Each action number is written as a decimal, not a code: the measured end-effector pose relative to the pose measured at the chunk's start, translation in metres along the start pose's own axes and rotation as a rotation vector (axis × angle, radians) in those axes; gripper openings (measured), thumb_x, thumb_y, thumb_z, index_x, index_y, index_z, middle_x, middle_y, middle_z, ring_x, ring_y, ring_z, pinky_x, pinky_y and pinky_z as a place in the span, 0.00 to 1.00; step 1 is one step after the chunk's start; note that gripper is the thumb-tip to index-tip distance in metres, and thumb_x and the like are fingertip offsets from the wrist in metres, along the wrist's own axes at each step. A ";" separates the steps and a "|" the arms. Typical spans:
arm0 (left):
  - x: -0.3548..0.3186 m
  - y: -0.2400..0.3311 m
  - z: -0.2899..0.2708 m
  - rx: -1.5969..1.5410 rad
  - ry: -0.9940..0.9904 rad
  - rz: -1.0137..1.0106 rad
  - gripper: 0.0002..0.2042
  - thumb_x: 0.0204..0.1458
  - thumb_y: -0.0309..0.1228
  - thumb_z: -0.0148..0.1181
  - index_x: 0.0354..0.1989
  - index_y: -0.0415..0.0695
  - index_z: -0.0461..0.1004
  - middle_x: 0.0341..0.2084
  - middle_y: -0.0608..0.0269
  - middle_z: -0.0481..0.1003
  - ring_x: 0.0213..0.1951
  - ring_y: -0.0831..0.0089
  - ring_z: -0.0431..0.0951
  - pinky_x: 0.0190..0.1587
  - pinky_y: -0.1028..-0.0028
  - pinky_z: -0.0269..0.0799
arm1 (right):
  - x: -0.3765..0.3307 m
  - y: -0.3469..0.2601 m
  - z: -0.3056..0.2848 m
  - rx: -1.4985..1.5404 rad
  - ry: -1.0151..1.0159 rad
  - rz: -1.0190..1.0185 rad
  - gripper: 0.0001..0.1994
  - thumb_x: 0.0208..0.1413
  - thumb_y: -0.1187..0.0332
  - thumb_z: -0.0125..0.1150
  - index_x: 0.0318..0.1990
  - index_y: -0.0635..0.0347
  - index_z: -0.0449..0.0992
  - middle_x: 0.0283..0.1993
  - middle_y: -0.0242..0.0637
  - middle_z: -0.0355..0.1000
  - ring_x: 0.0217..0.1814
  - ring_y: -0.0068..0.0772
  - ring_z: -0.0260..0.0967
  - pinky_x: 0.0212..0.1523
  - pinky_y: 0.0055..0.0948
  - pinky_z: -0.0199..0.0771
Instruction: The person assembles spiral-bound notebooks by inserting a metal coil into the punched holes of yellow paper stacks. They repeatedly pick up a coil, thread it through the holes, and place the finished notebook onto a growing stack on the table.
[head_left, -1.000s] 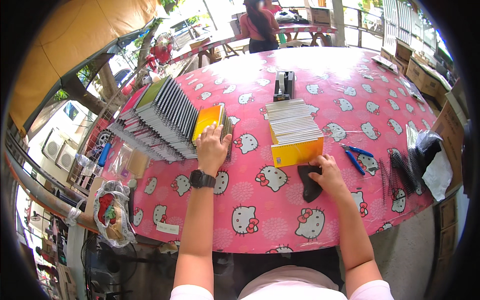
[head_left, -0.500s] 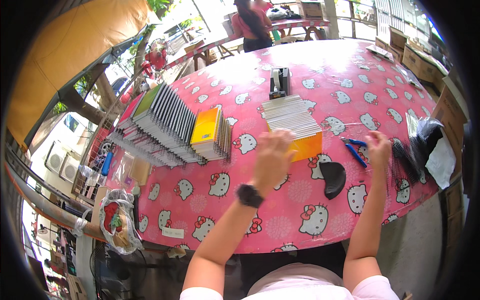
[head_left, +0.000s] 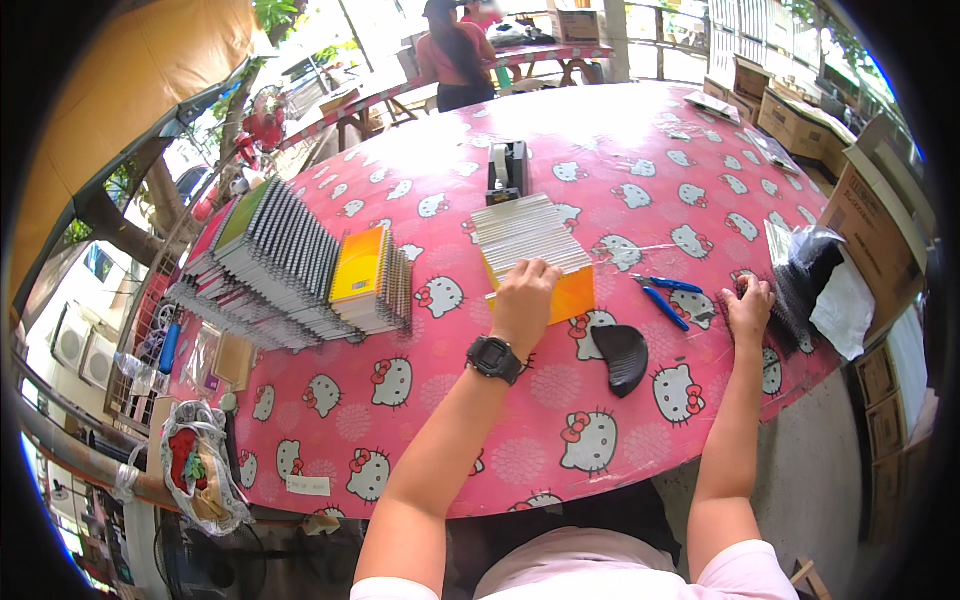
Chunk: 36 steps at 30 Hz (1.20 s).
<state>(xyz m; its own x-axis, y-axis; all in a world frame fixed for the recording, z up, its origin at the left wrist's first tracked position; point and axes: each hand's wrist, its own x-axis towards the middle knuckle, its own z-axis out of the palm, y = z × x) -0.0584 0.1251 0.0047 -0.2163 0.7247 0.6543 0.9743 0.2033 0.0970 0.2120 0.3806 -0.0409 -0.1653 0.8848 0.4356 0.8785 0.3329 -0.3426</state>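
Observation:
My left hand (head_left: 524,296), with a black watch on its wrist, grips the near end of a row of spiral notebooks (head_left: 530,235) fanned across the middle of the pink cartoon-cat tablecloth (head_left: 420,400); the front notebook has an orange cover (head_left: 570,296). My right hand (head_left: 750,308) lies flat at the table's right side, fingers touching a stack of clear plastic sleeves (head_left: 800,270). Blue-handled scissors (head_left: 665,297) and a black curved tool (head_left: 622,358) lie between the two hands.
A long leaning row of notebooks (head_left: 270,265) ends in a yellow-covered one (head_left: 362,265) at the left. A black tape dispenser (head_left: 506,170) stands behind the middle row. Cardboard boxes (head_left: 880,220) line the right edge. A person (head_left: 455,60) stands at a far table. A bag (head_left: 195,480) hangs front left.
My left hand has moved from the yellow notebook at the left across to the middle row. My right hand has moved from the black tool out to the plastic sleeves at the right.

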 end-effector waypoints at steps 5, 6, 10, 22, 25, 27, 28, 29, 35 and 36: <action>-0.004 0.007 -0.028 -0.143 0.060 -0.081 0.07 0.46 0.21 0.56 0.34 0.42 0.75 0.32 0.60 0.74 0.39 0.62 0.74 0.41 0.67 0.72 | -0.021 -0.001 -0.019 -0.045 -0.202 -0.037 0.16 0.43 0.61 0.70 0.38 0.53 0.73 0.46 0.35 0.69 0.53 0.42 0.64 0.49 0.42 0.70; -0.009 0.011 -0.040 -0.200 0.060 -0.125 0.07 0.46 0.21 0.57 0.34 0.42 0.74 0.31 0.59 0.74 0.38 0.61 0.75 0.40 0.67 0.72 | -0.025 0.000 -0.019 -0.068 -0.229 -0.060 0.16 0.43 0.61 0.70 0.38 0.53 0.73 0.45 0.34 0.70 0.52 0.42 0.65 0.49 0.42 0.70; -0.024 0.023 -0.089 -0.383 -0.173 -0.162 0.08 0.44 0.19 0.59 0.34 0.41 0.74 0.29 0.57 0.73 0.34 0.59 0.75 0.38 0.64 0.72 | -0.026 -0.001 -0.018 -0.018 -0.165 -0.129 0.09 0.48 0.66 0.66 0.35 0.56 0.74 0.41 0.35 0.73 0.49 0.43 0.66 0.47 0.43 0.69; -0.083 0.027 -0.069 -0.301 0.059 -0.111 0.10 0.47 0.20 0.57 0.37 0.45 0.78 0.31 0.63 0.76 0.37 0.65 0.75 0.42 0.65 0.70 | -0.024 -0.037 -0.029 0.169 -0.184 -0.150 0.11 0.46 0.63 0.67 0.37 0.57 0.80 0.33 0.39 0.75 0.41 0.41 0.70 0.41 0.38 0.70; -0.086 0.022 -0.072 -0.294 0.084 -0.103 0.12 0.47 0.21 0.56 0.38 0.48 0.79 0.31 0.66 0.77 0.37 0.68 0.75 0.42 0.68 0.68 | -0.027 -0.050 -0.037 0.138 -0.087 -0.285 0.11 0.46 0.63 0.68 0.37 0.58 0.80 0.33 0.39 0.74 0.41 0.42 0.69 0.42 0.38 0.69; -0.084 0.021 -0.073 -0.313 0.087 -0.090 0.12 0.47 0.21 0.56 0.39 0.49 0.80 0.31 0.68 0.77 0.36 0.69 0.75 0.42 0.69 0.67 | -0.030 -0.061 -0.048 0.127 -0.029 -0.363 0.09 0.50 0.65 0.64 0.37 0.58 0.79 0.33 0.40 0.73 0.41 0.44 0.68 0.43 0.39 0.68; -0.085 0.019 -0.072 -0.322 0.083 -0.081 0.12 0.47 0.21 0.56 0.39 0.50 0.80 0.30 0.68 0.77 0.36 0.70 0.75 0.42 0.70 0.67 | -0.030 -0.065 -0.049 0.145 -0.017 -0.403 0.09 0.51 0.65 0.63 0.37 0.58 0.79 0.34 0.41 0.73 0.39 0.44 0.69 0.42 0.38 0.68; -0.084 0.020 -0.071 -0.335 0.079 -0.064 0.12 0.47 0.22 0.56 0.39 0.50 0.80 0.30 0.69 0.77 0.36 0.70 0.75 0.42 0.70 0.67 | -0.030 -0.066 -0.049 0.160 -0.001 -0.437 0.08 0.53 0.66 0.61 0.37 0.58 0.79 0.34 0.42 0.74 0.38 0.43 0.70 0.41 0.38 0.69; -0.091 0.016 -0.074 -0.417 0.059 -0.081 0.10 0.46 0.23 0.59 0.36 0.50 0.80 0.30 0.68 0.77 0.35 0.70 0.75 0.42 0.69 0.68 | -0.099 -0.156 -0.076 0.852 -0.783 -0.423 0.08 0.59 0.71 0.55 0.42 0.59 0.78 0.31 0.37 0.72 0.30 0.26 0.68 0.34 0.26 0.70; -0.091 0.015 -0.074 -0.428 0.066 -0.075 0.10 0.45 0.23 0.60 0.36 0.50 0.81 0.30 0.68 0.77 0.35 0.70 0.75 0.42 0.69 0.68 | -0.109 -0.167 -0.081 0.861 -0.799 -0.521 0.08 0.57 0.73 0.56 0.42 0.59 0.78 0.31 0.36 0.71 0.30 0.25 0.68 0.34 0.24 0.69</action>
<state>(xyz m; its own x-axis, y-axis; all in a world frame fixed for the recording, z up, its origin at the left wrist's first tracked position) -0.0195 0.0132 0.0022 -0.2965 0.6717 0.6790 0.8973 -0.0476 0.4389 0.1199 0.2020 0.0357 -0.8843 0.4368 0.1650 0.1078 0.5348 -0.8381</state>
